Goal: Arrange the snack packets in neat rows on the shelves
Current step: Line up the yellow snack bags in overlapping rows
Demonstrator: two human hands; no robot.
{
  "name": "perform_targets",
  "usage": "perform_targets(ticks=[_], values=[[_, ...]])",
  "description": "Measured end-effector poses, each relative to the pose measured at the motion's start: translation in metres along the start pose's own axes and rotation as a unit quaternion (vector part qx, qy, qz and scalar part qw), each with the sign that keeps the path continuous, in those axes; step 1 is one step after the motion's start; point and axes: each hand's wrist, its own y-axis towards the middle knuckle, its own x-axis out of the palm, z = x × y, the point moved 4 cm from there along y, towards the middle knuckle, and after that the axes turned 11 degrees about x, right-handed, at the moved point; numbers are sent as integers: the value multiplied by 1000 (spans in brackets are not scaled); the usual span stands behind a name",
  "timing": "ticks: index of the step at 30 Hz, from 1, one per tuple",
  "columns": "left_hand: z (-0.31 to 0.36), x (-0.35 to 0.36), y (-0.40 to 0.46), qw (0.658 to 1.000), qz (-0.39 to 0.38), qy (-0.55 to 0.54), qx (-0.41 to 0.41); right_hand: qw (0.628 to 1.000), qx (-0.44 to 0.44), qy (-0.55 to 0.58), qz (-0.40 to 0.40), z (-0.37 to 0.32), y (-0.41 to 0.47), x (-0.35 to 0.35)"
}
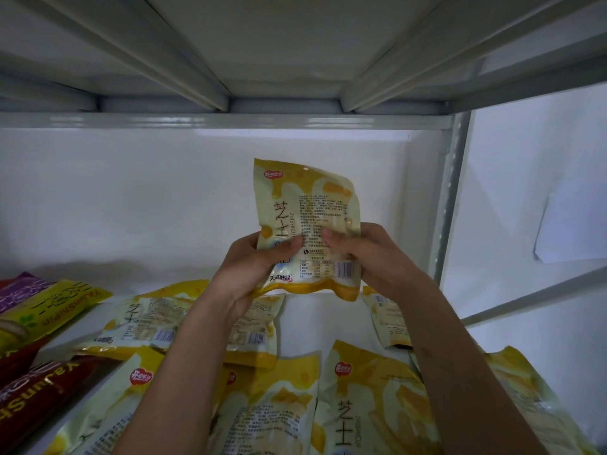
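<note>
I hold a yellow-and-white snack packet upright above the white shelf, its printed back facing me. My left hand grips its lower left edge, thumb across the print. My right hand grips its lower right part, thumb on the front. Several matching yellow packets lie flat on the shelf below my arms, some overlapping. Another of them lies farther back on the left.
At the left edge lie a yellow-green packet, a purple one and dark red ones. The underside of the upper shelf is close overhead. A grey upright post stands at the right, a white wall beyond it.
</note>
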Motion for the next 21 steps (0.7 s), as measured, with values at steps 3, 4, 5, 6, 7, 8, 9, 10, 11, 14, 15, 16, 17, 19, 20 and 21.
perform_targets(ticks=[3, 4, 5, 6, 7, 8, 9, 10, 11, 14, 15, 16, 17, 19, 20, 21], values=[[-2, 1, 0, 1000, -27, -8, -9, 1000, -4, -13, 19, -1, 2, -2], [-3, 2, 1, 999, -32, -22, -6, 999, -4, -27, 20, -2, 2, -2], [-3, 3, 2, 999, -31, -37, 0, 999, -2, -45, 16, -3, 1, -2], [-3, 3, 2, 999, -22, -44, 7, 998, 2, -58, 8, -3, 1, 0], [-3, 3, 2, 999, -8, -43, 14, 998, 7, -64, -1, -3, 0, 0], [-3, 2, 2, 999, 4, -37, 20, 998, 11, -62, -11, -3, 0, 1], [-2, 2, 2, 999, 14, -28, 26, 998, 15, -51, -18, -3, -1, 1], [-2, 1, 2, 999, 22, -21, 30, 999, 16, -35, -21, -3, -1, 1], [-3, 1, 2, 999, 27, -16, 29, 1000, 11, -19, -20, -3, -1, 1], [-3, 3, 1, 1000, 22, -7, 15, 999, -33, -14, 30, -4, 1, -2], [-2, 4, 0, 1000, 13, -4, 13, 997, -42, -23, 56, -4, 2, -3], [-1, 5, -1, 1000, 1, -3, 12, 995, -47, -32, 79, -4, 3, -6], [0, 7, -1, 1000, -7, -7, 16, 994, -47, -39, 94, -5, 4, -7], [1, 10, -1, 999, -7, -22, 35, 992, -45, -43, 106, -6, 3, -8], [1, 10, 0, 999, 0, -27, 44, 993, -45, -39, 106, -6, 3, -8], [1, 11, 0, 998, 5, -29, 49, 993, -45, -34, 102, -7, 2, -8]])
